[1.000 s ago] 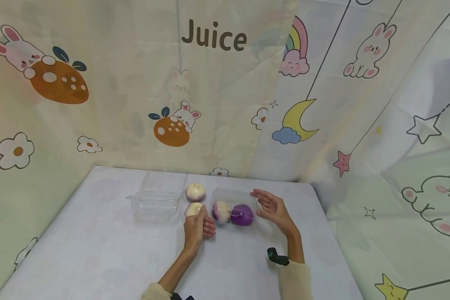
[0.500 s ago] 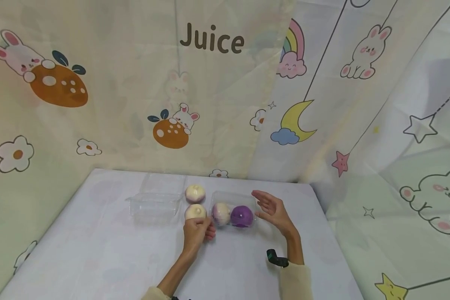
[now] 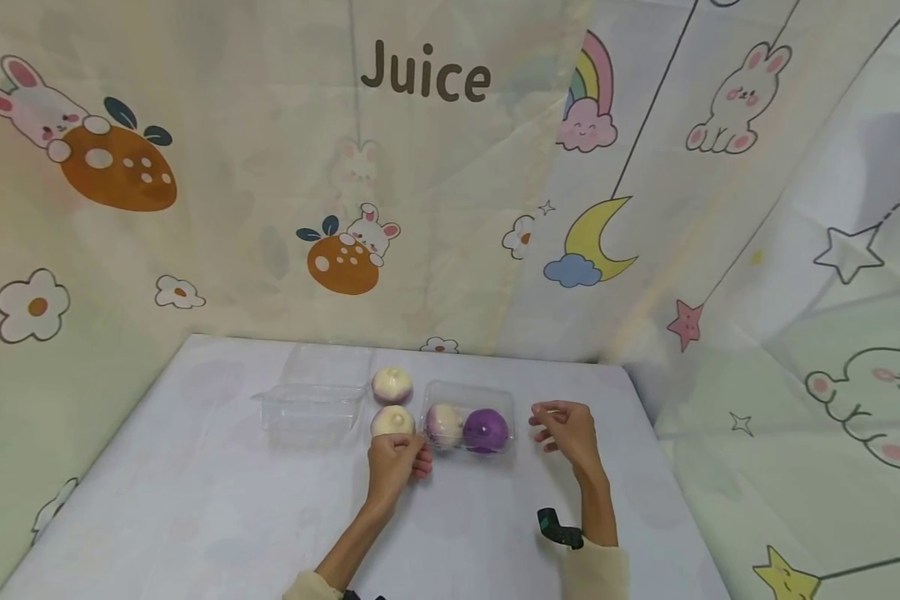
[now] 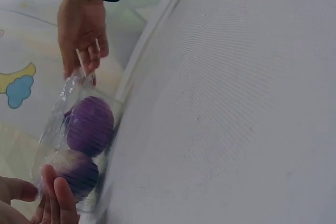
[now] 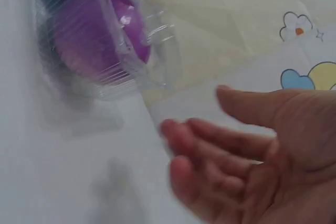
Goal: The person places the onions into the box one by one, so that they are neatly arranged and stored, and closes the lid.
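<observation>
A lidded clear plastic container (image 3: 468, 393) holds a white-and-purple turnip (image 3: 443, 426) and a round purple vegetable (image 3: 485, 431). My left hand (image 3: 394, 467) pinches the container's near left corner between thumb and fingers; its fingers overlap the turnip in the left wrist view. To the right of the container, my right hand (image 3: 570, 433) hovers apart from it with loosely bent fingers and nothing in them. In the right wrist view, a gap shows between its fingertips (image 5: 181, 179) and the container's end. Two more turnips, one far (image 3: 392, 385) and one near (image 3: 392, 421), sit just left of the container.
Another clear container (image 3: 311, 408) stands on the left with its lid raised and nothing inside. The white table (image 3: 217, 500) ends at a printed fabric backdrop (image 3: 450, 183) behind and at the sides.
My right hand has drawn away from the container's right end, rightward and slightly nearer, its fingers bending more. My left thumb has come down to the container's corner. The container's lid lies lower.
</observation>
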